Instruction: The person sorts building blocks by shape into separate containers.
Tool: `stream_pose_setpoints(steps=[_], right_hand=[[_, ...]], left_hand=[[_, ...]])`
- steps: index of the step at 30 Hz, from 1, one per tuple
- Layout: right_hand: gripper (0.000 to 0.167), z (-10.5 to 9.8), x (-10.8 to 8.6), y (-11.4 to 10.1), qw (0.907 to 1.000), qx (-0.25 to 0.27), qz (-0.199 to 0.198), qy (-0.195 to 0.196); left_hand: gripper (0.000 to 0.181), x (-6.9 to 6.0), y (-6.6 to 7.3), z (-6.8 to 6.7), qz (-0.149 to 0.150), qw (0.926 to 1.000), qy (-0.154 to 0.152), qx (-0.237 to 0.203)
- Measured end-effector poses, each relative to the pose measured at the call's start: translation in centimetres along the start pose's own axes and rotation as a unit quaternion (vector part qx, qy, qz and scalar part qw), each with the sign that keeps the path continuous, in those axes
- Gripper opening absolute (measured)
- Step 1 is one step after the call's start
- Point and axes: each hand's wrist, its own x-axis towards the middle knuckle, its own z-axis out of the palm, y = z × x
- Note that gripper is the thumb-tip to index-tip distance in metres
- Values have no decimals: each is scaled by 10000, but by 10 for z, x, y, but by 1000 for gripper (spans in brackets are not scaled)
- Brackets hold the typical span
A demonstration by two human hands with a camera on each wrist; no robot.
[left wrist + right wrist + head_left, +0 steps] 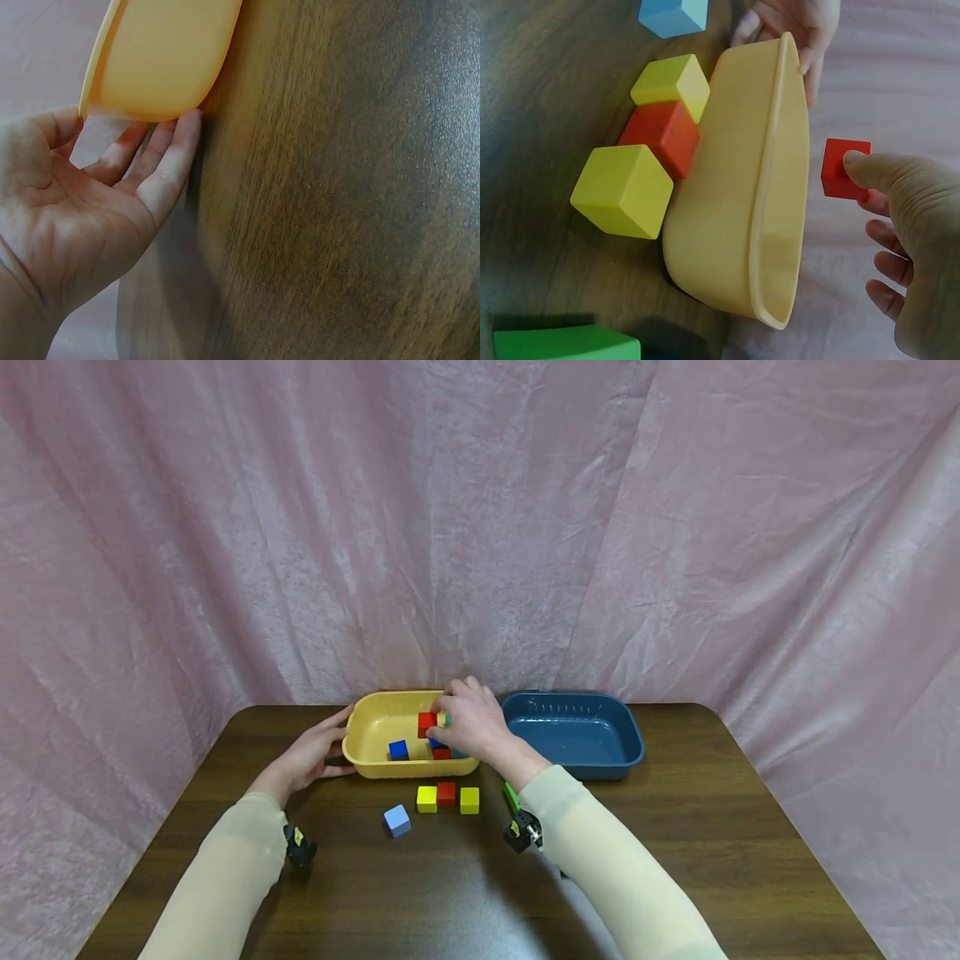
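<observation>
My right hand (474, 720) pinches a red cube (845, 169) between thumb and index finger, raised above the yellow tray (411, 770). The other fingers of that hand are bent and hold nothing. My left hand (90, 202) touches the tray's left end, its fingers lightly bent against the outer wall and its thumb at the rim. Inside the tray lie a dark blue cube (398, 750), a red cube (442, 754) and other cubes partly hidden by my right hand. On the table before it stand two yellow cubes (622, 189) with a red cube (662, 136) between them.
A light blue cube (397, 821) lies nearer to me on the wooden table (420, 893). Right of the yellow tray is a dark blue tray (573, 739). A green block (566, 343) lies below my right wrist. A pink curtain (480, 527) hangs behind.
</observation>
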Motion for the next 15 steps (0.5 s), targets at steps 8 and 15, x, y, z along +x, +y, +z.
stream_pose_setpoints(steps=[8,15], right_hand=[[32,10,4,-5,9997,-190,-87,-125],[35,11,4,-10,9997,-176,-138,-102]], left_hand=[[60,1,0,0,22,10000,0,11],[60,0,1,0,15,10000,-17,18]])
